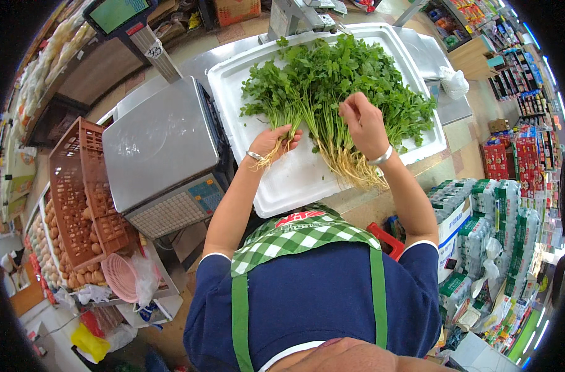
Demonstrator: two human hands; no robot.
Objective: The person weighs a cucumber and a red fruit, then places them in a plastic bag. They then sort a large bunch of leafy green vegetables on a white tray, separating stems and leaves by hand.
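Observation:
A small bunch of cilantro with pale roots lies in my left hand, whose fingers close around the lower stems. Its leaves rest beside a large heap of cilantro in a white foam tray. Above the stems on the heap's right part is my right hand, fingers curled with the tips near each other; whether a stem is between them cannot be told. The heap's roots point towards me. Each of my wrists bears a silver-coloured bangle.
A weighing scale with a metal platform stands left of the tray. Further left are an orange plastic crate, eggs and a pink basket. Another scale's post rises behind the tray. Packs of bottled water are stacked at right.

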